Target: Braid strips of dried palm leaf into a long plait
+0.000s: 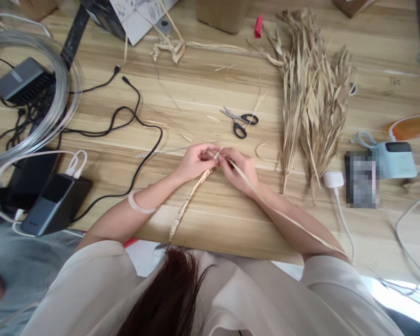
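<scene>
My left hand (195, 161) and my right hand (241, 169) meet over the middle of the wooden table (203, 93), fingers pinched on the top end of a plaited straw braid (187, 203). The braid trails down towards the table's near edge. A long flat loose strip (287, 217) runs from my right hand across my right forearm. A pale bangle (140, 205) sits on my left wrist.
Scissors (238, 121) lie just beyond my hands. A bundle of dried leaves (310, 102) lies to the right. Black cables (136, 126), a power bank (54, 203) and coiled tubing (56, 93) crowd the left. A white charger (333, 179) and a pale blue device (395, 158) sit right.
</scene>
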The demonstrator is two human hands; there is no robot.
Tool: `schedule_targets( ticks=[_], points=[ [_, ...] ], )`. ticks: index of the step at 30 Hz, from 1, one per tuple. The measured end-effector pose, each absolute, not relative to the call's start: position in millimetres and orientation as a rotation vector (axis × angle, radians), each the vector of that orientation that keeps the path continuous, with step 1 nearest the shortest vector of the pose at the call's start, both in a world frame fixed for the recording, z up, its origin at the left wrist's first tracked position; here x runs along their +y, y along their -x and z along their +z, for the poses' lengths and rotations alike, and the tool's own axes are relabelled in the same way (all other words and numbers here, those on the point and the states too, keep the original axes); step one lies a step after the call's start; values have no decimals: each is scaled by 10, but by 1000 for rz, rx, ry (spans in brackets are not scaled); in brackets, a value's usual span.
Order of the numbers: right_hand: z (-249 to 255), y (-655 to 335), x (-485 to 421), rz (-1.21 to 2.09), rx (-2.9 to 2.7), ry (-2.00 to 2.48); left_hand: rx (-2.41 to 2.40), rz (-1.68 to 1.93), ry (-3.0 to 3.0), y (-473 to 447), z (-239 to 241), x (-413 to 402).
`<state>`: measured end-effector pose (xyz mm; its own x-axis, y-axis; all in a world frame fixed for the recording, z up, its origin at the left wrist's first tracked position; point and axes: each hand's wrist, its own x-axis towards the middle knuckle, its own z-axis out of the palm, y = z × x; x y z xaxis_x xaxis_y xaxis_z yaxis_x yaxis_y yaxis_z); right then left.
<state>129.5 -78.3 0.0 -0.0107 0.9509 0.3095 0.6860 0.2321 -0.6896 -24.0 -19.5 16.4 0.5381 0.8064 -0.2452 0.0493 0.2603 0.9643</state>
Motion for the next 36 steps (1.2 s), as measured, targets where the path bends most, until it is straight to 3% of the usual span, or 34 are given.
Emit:
schedule_targets(
  ticks=[24,36],
  points=[
    [31,-1333,-791,383,-1666,1255,893,625,-1146,250,155,-202],
    [-124,-1344,-797,729,-1446,1141,1006,733,-1049,220,183,-203]
  ],
)
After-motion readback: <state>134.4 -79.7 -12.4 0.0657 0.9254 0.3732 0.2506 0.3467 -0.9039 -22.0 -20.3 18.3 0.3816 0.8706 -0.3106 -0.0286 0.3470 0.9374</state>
